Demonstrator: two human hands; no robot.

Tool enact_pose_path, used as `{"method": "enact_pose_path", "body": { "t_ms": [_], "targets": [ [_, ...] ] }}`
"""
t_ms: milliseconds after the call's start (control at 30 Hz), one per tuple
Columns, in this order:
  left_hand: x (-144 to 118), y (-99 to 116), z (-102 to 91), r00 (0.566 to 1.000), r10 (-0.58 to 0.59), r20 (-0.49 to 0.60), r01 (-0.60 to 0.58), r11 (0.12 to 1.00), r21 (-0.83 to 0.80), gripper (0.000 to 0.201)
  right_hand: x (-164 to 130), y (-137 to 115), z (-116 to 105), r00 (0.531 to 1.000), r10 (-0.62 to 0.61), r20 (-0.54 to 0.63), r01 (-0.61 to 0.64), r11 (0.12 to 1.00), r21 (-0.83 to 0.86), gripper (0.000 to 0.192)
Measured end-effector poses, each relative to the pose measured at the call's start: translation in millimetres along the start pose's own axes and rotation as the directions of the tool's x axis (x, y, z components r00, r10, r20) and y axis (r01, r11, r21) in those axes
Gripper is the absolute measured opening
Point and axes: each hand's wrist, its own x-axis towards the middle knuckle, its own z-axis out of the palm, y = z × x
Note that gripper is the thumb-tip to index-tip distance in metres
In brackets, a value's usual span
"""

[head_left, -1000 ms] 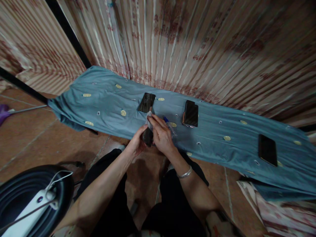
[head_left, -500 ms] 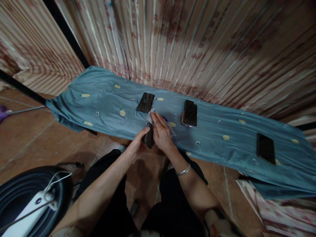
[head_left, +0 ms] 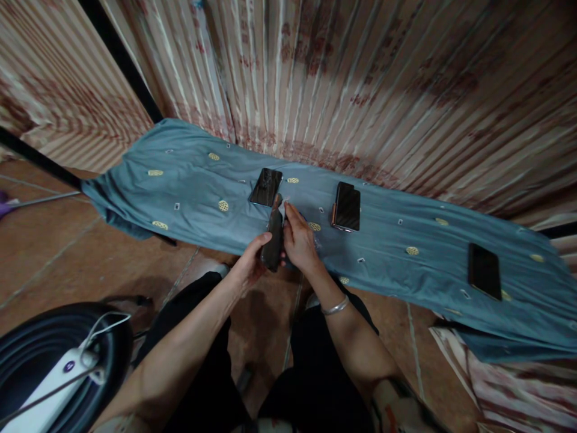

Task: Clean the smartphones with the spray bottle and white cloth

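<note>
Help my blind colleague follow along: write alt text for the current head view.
A person's left hand holds a slim dark object, the right hand at its side, above a blue patterned cloth where dark phones lie. Striped curtains hang behind.

A long bench is covered by a creased blue cloth point(head_left: 383, 246). On it are laid a left-hand phone point(head_left: 265, 187), a middle phone stack point(head_left: 348, 207) and a right-hand phone point(head_left: 484, 270).
</note>
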Motion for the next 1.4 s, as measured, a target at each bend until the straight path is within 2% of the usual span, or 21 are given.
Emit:
{"method": "enact_pose_path", "body": {
  "t_ms": [167,333,633,867,1067,1400],
  "targets": [
    [-0.1,4.2,1.6,1.0,0.008,-0.01,-0.008,1.0,-0.028,0.022,-1.4,0.0,3.3,0.999,0.044,-0.017,-0.043,0.998,0.042,0.048],
    [0.4,7.0,5.9,0.997,0.064,-0.051,-0.068,0.994,-0.084,0.017,-2.7,-6.1,3.7,1.0,0.006,0.0,-0.006,0.999,0.048,0.042],
    [6.0,2.7,1.5,0.992,0.111,-0.052,-0.114,0.992,-0.063,0.021,-4.4,-7.0,3.6,0.999,-0.035,0.019,0.033,0.998,0.059,0.04],
    [2.8,1.8,7.7,0.992,0.125,0.019,-0.125,0.992,-0.028,0.019,-4.0,-7.0,2.8,1.0,-0.008,0.007,0.008,0.999,0.031,0.041],
    [6.4,5.4,4.5,0.984,0.177,-0.006,-0.177,0.984,-0.009,0.025,-6.2,-11.8,1.0,0.999,-0.045,0.008,0.044,0.997,0.055,0.038],
    [8.7,-0.9,-0.1,0.991,0.128,0.03,-0.128,0.992,0.006,0.036,-4.6,-6.2,0.6,1.0,-0.022,-0.001,0.022,0.995,0.092,0.04]
  ]
}}
